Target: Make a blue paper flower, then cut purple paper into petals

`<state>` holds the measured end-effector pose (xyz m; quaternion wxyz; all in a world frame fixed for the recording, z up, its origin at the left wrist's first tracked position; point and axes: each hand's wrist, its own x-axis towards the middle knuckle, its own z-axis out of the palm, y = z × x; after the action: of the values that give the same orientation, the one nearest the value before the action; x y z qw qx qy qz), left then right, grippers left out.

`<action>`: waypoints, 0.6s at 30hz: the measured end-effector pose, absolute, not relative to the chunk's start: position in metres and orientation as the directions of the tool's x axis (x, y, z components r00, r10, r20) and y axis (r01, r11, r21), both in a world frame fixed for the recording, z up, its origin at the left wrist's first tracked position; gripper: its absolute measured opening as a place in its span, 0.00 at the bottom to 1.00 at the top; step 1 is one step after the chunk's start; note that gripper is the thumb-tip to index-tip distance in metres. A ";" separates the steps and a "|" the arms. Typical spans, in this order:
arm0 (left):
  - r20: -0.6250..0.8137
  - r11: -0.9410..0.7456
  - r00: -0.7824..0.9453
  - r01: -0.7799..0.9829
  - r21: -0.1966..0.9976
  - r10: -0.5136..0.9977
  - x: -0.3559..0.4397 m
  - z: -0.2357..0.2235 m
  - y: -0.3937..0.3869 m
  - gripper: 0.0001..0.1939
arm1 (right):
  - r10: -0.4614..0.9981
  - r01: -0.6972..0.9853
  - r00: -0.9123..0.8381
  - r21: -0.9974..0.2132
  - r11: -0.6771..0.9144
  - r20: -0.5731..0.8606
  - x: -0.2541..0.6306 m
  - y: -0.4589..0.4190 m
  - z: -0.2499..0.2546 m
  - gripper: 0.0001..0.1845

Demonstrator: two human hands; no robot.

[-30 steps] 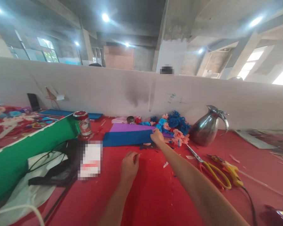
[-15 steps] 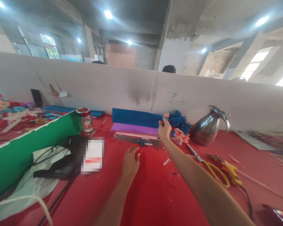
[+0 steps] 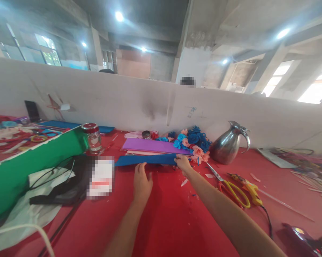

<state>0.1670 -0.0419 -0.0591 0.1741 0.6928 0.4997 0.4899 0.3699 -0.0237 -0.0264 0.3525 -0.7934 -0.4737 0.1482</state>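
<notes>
A long blue sheet (image 3: 146,159) lies across the red table (image 3: 174,217) in front of a purple sheet (image 3: 152,145). My right hand (image 3: 182,164) pinches the blue sheet's right end. My left hand (image 3: 142,182) rests with fingers stretched out on the sheet's near edge, holding nothing. A cluster of blue and pink paper flowers (image 3: 194,141) sits just behind my right hand.
A steel jug (image 3: 227,144) stands at the right of the flowers. Yellow-handled scissors (image 3: 232,187) and a yellow tool (image 3: 248,185) lie to the right. A glass jar (image 3: 91,137), a green roll (image 3: 26,167) and a black bag (image 3: 61,185) are at the left. A white partition (image 3: 150,103) closes the back.
My right hand lifted the blue sheet up on edge, then brought it down nearer to me. My left hand moved forward and opened onto its near edge.
</notes>
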 end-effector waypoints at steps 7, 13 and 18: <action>0.494 -0.398 0.001 0.594 0.699 0.870 0.165 -0.061 -0.041 0.16 | 0.902 0.908 0.372 -0.288 -0.305 0.218 0.365 -0.035 -0.005 0.18; 0.465 -0.410 0.090 0.637 0.653 0.881 0.165 -0.071 -0.038 0.17 | 0.981 0.995 0.095 -0.041 -0.089 0.171 0.338 0.008 0.006 0.11; 0.449 -0.400 0.114 0.676 0.619 0.886 0.166 -0.074 -0.039 0.17 | 0.997 0.996 0.064 0.064 -0.067 0.045 0.327 0.041 0.000 0.14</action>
<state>0.1658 -0.0388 -0.0739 0.1315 0.7346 0.5317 0.4005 0.3271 0.0406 -0.0005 -0.0080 -0.7293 -0.6830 -0.0382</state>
